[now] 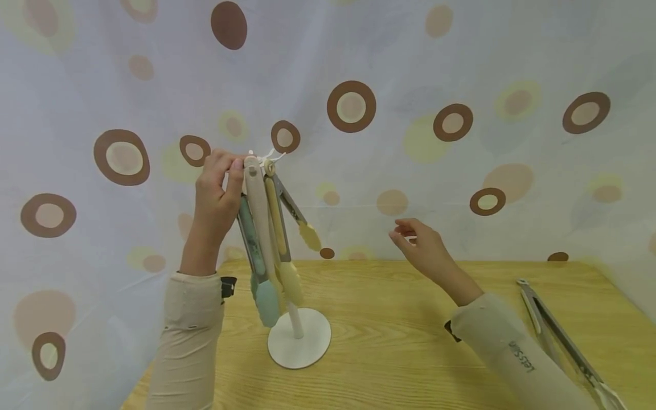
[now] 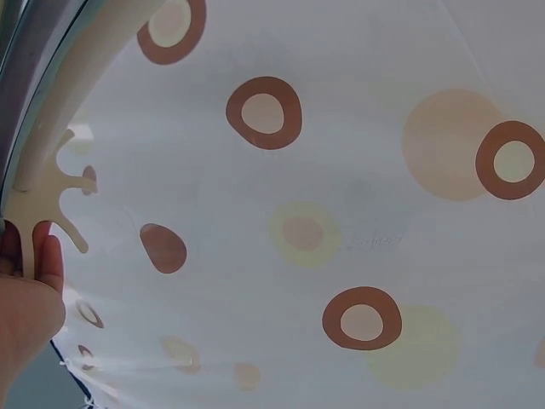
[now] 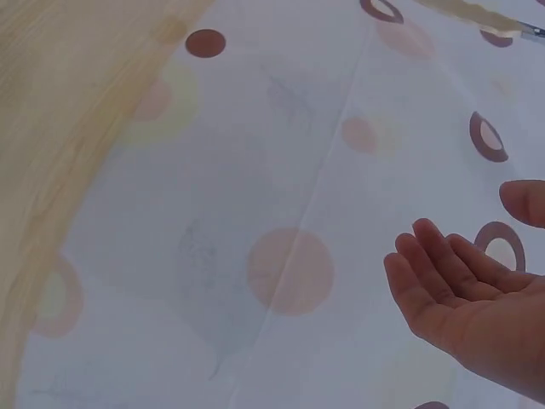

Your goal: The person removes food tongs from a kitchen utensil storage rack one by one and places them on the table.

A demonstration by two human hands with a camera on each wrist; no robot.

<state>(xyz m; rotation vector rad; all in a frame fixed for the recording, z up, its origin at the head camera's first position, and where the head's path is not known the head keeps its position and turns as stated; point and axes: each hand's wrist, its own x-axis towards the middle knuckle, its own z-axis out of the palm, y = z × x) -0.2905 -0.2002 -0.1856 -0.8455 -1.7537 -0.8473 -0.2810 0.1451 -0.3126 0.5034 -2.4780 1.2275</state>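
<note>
A white utensil stand (image 1: 320, 336) with a round base and a branched hook top (image 2: 51, 200) stands on the table. Several tongs hang from it: teal-tipped tongs (image 1: 267, 304), yellow-tipped tongs (image 1: 291, 283) and smaller tongs (image 1: 310, 236) with a yellow tip. A beige handle (image 1: 260, 210) hangs in front of the pole. My left hand (image 1: 215, 191) is at the top of the stand; its fingers pinch a prong of the hook top in the left wrist view. Away to the right, my right hand (image 1: 425, 247) hovers with relaxed fingers, holding nothing.
Long metal tongs (image 1: 558, 330) with pale tips lie on the right side of the wooden table (image 1: 389, 353), partly behind my right sleeve. A pale curtain (image 1: 328, 51) with round spots hangs behind the table.
</note>
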